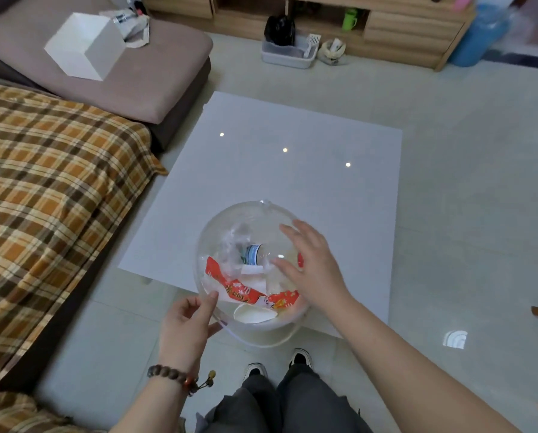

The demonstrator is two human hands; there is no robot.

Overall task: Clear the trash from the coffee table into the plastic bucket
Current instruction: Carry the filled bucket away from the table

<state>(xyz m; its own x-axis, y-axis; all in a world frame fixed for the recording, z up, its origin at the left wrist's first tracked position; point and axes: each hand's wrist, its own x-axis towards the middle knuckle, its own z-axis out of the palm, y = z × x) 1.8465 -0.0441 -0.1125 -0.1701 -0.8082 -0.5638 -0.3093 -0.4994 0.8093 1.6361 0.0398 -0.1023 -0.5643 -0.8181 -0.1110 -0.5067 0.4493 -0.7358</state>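
Note:
A clear plastic bucket (230,214) stands at the near edge of the white coffee table (292,170). Inside it lie a red and orange snack wrapper (239,290), a plastic bottle with a blue label (252,254), a crumpled clear wrap (236,235) and a white paper cup (253,314). My left hand (186,326) touches the bucket's near left rim with thumb and fingertips. My right hand (311,264) hovers over the bucket's right side, fingers spread, holding nothing.
A sofa with a plaid blanket (52,195) runs along the left. A white box (84,46) sits on the brown ottoman (155,76). A wooden cabinet (386,26), a grey tray (288,54) and a blue container (480,35) stand at the back. My feet (277,365) are just below the bucket.

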